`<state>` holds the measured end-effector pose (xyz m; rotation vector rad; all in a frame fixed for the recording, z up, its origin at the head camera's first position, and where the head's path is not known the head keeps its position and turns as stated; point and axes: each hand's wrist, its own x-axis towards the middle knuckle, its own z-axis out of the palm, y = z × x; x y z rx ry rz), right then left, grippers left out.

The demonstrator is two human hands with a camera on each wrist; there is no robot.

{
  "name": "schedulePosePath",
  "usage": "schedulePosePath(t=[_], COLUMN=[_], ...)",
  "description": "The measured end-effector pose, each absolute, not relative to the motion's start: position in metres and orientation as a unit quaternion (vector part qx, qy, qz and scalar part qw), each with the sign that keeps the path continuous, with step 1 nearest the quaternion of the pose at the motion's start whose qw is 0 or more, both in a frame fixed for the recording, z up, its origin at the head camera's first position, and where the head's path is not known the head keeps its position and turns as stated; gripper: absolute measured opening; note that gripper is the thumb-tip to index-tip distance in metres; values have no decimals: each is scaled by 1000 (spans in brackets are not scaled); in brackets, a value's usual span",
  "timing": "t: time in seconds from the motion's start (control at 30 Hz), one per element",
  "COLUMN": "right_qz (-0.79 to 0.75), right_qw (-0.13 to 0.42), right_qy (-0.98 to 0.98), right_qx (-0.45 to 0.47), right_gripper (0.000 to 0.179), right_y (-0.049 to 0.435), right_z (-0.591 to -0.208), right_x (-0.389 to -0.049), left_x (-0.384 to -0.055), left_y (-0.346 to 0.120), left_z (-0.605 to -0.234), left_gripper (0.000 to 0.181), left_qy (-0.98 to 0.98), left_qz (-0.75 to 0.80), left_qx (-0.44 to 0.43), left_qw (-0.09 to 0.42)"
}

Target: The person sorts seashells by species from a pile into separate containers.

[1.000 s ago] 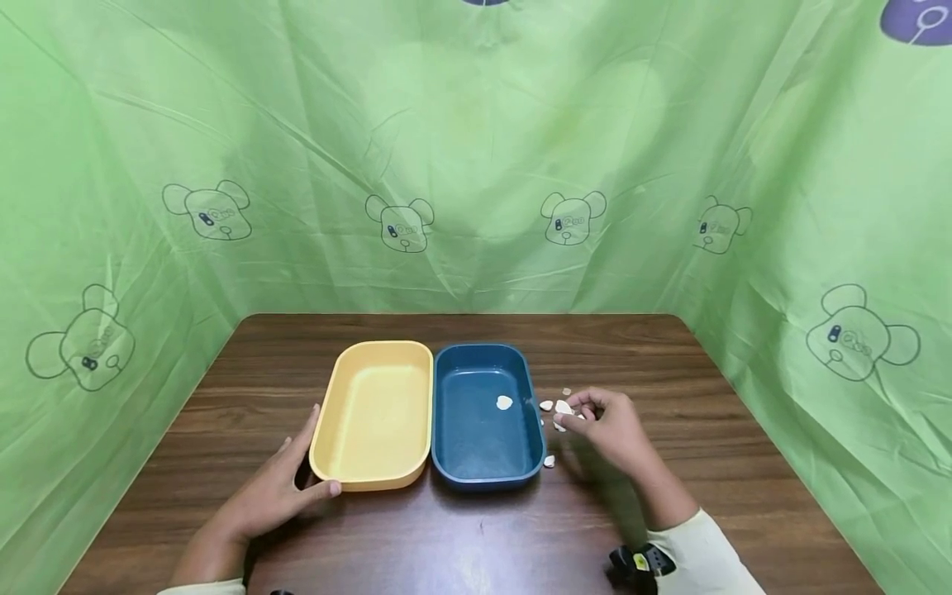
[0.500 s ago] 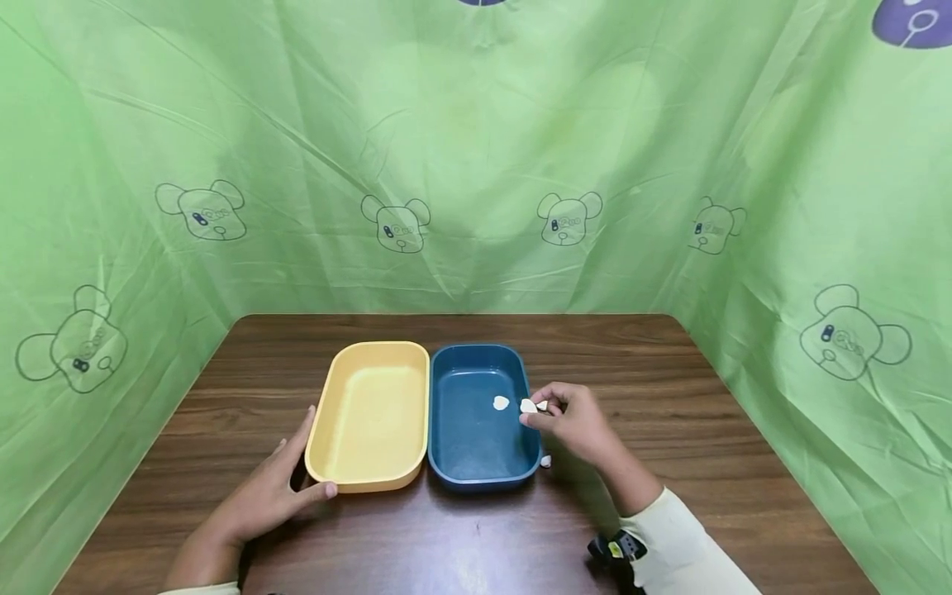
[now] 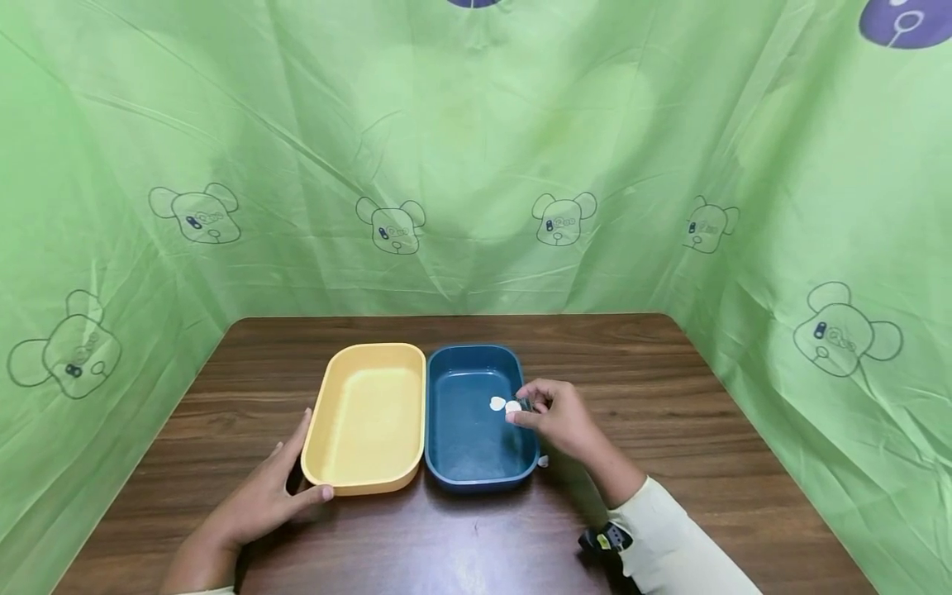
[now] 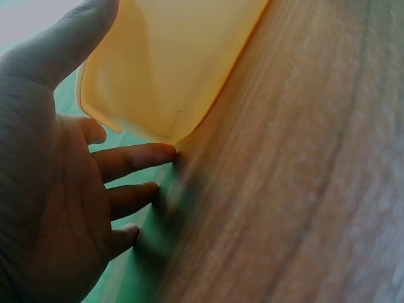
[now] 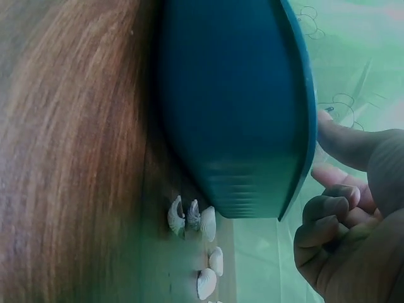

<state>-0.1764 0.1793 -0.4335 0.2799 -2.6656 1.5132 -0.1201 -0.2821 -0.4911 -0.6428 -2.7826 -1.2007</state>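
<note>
Head view: the left hand [image 3: 269, 496] rests against the near left corner of the yellow tray [image 3: 364, 421], fingers spread. The right hand [image 3: 561, 420] pinches a white shell [image 3: 512, 406] above the blue tray [image 3: 476, 454]; a second shell [image 3: 497, 403] lies inside.

Left wrist view: fingers extended and parted.

Right wrist view: outer fingers curled; loose shells [image 5: 206, 284] on the surface [image 5: 76, 158] beside the blue tray.

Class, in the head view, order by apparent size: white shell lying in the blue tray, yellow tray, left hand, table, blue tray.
1. Table
2. Yellow tray and blue tray: too alike to rank
3. Left hand
4. White shell
</note>
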Motion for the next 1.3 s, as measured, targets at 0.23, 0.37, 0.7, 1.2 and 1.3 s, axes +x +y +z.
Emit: schedulePosePath(t=[0.23, 0.37, 0.7, 1.2, 1.3], right_qz=[494, 502, 501, 492, 491], right_qw=[31, 33, 27, 45, 39], right_qy=[-866, -861, -862, -868, -868], right_qx=[79, 78, 63, 61, 59], right_gripper=[38, 45, 45, 36, 35], right_y=[181, 185, 201, 221, 222], right_z=[-433, -432, -431, -437, -439], right_x=[-176, -176, -177, -174, -174], left_x=[-120, -120, -119, -121, -123], left_y=[-283, -282, -282, -283, -283], left_z=[-491, -490, -490, -491, -491], left_gripper=[120, 120, 121, 121, 122], left_qy=[-900, -899, -898, -900, -901], left_qz=[-384, -387, -390, -383, -378], left_qx=[-206, -204, -203, -208, -212], left_qw=[26, 22, 18, 27, 30])
